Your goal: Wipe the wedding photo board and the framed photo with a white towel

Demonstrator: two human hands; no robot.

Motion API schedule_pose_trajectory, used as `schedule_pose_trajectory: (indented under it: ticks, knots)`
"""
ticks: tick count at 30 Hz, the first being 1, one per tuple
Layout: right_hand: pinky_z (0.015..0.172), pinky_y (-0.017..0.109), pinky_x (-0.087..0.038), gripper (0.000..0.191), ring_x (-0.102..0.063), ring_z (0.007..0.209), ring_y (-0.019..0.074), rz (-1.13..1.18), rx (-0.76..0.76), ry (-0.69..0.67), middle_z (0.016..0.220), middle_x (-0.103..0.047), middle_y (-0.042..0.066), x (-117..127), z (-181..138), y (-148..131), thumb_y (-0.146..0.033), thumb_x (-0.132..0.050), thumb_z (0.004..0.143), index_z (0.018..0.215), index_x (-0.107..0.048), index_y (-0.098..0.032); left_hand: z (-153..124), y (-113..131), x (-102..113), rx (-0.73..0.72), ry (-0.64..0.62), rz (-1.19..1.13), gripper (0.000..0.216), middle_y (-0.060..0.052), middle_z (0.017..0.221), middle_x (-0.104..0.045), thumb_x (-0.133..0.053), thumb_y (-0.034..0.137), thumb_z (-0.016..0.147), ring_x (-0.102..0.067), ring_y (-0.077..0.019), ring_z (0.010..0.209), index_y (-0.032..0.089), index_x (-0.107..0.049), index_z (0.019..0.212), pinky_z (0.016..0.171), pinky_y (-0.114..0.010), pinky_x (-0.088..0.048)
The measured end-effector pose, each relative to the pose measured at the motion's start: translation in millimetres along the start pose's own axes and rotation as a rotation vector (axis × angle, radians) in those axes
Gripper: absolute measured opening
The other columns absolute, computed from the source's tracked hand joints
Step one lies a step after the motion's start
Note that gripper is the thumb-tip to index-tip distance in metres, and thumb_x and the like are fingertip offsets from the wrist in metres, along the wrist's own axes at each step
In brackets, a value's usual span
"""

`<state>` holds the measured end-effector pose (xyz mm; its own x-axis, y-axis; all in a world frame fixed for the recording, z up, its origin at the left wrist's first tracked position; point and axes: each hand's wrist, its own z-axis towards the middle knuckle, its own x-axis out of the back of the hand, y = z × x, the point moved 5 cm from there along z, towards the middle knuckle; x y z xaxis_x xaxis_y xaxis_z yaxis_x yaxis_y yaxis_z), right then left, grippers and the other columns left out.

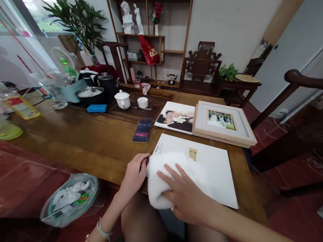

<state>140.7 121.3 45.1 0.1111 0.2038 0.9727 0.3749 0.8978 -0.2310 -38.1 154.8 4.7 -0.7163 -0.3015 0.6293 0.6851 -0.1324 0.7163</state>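
A white cloth (169, 173) lies over the near left corner of a white board (211, 167) on the wooden table (88, 135). My right hand (183, 193) rests flat on the cloth, fingers spread and stretched out. My left hand (135, 173) is curled at the board's left edge, fingers pinching the edge of the cloth. A small tan tag (192, 153) sits on the board just beyond the cloth.
Behind the board lie a photo print (176, 117), a framed picture (223, 123) and a phone (143, 129). A tea tray with pots and cups (122, 100) stands further back. A waste bin (69, 200) sits on the floor at left; a wooden chair (314, 113) at right.
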Motion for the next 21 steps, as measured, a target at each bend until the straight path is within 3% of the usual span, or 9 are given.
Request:
schedule_pose_trajectory:
  ticks: [3,7,10,13,17,21]
  knots:
    - [0.114,0.052,-0.011,0.040,-0.019,0.141,0.0315,0.009,-0.140,0.027,0.150,-0.033,0.012,6,-31,19,-0.016,-0.055,0.070,0.108,-0.066,-0.016,-16,13,-4,0.023,-0.058,0.138,0.034,-0.011,0.104,-0.058,-0.038,0.029,0.092,-0.056,-0.0238,0.100,0.015,-0.060,0.114,0.094,-0.042,-0.045]
    - [0.112,0.058,-0.015,0.050,-0.022,0.139,0.0337,-0.107,-0.483,0.119,0.148,-0.036,0.015,18,-59,84,-0.007,-0.049,0.066,0.114,-0.063,-0.013,-23,27,-9,0.075,-0.023,0.366,0.046,-0.013,0.103,-0.053,-0.049,0.047,0.086,-0.051,-0.0297,0.098,0.014,-0.059,0.116,0.087,-0.047,-0.044]
    - [0.110,0.062,-0.016,0.051,-0.020,0.140,0.0352,-0.157,-0.576,0.174,0.148,-0.036,0.014,18,-75,106,-0.006,-0.047,0.066,0.113,-0.063,-0.014,-21,31,-11,0.070,0.001,0.463,0.048,-0.013,0.103,-0.053,-0.053,0.052,0.082,-0.049,-0.0323,0.098,0.014,-0.061,0.111,0.084,-0.049,-0.044]
    - [0.111,0.063,-0.012,0.046,-0.016,0.141,0.0342,-0.147,-0.481,0.207,0.149,-0.035,0.011,7,-86,87,-0.005,-0.047,0.063,0.103,-0.066,-0.016,-17,27,-13,0.059,-0.016,0.393,0.046,-0.012,0.103,-0.053,-0.054,0.051,0.082,-0.051,-0.0312,0.098,0.014,-0.061,0.109,0.085,-0.047,-0.044]
    - [0.110,0.065,-0.004,0.026,-0.011,0.141,0.0378,-0.131,-0.347,0.243,0.153,-0.027,0.009,-8,-91,49,-0.007,-0.052,0.062,0.081,-0.067,-0.017,-12,15,-17,0.147,-0.015,0.258,0.049,-0.013,0.102,-0.053,-0.060,0.048,0.077,-0.053,-0.0308,0.099,0.010,-0.061,0.107,0.088,-0.048,-0.044]
    - [0.109,0.068,-0.005,0.011,-0.014,0.140,0.0405,-0.138,-0.315,0.328,0.153,-0.027,0.010,-12,-87,42,-0.024,-0.058,0.079,0.075,-0.067,-0.018,-7,7,-21,0.253,-0.047,0.164,0.049,-0.015,0.103,-0.056,-0.064,0.044,0.071,-0.054,-0.0312,0.101,0.008,-0.062,0.105,0.091,-0.047,-0.043]
